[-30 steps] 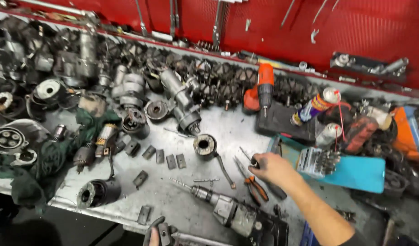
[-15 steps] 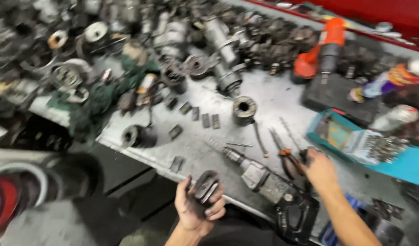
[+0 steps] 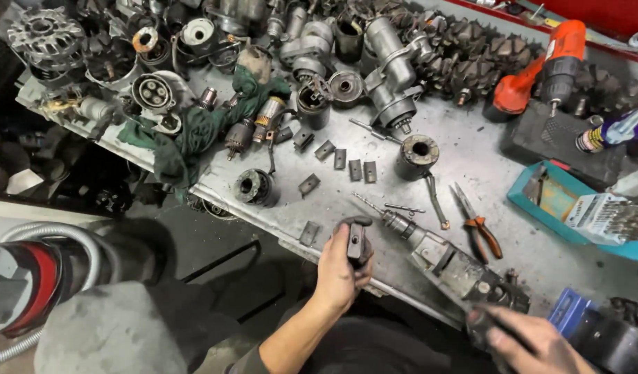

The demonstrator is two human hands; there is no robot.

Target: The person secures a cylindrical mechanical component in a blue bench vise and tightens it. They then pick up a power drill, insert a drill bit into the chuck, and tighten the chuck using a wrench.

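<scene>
Hands first: my left hand (image 3: 341, 266) is closed around a small dark metal part (image 3: 355, 241), upright. My right hand (image 3: 523, 339) grips the drill (image 3: 449, 260) handle; its long axis runs up-left, chuck nearest my left.

A repair workshop: metal bench (image 3: 471, 149) strewn with motor parts (image 3: 395, 76), drills (image 3: 540, 69), pliers (image 3: 479, 225).

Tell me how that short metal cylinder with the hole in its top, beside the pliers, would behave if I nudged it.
The metal cylinder looks thick-walled, so probably heavy for its size. Standing on its flat end, it should slide rather than roll on the metal bench. If tipped, it would likely roll toward the pliers.
</scene>
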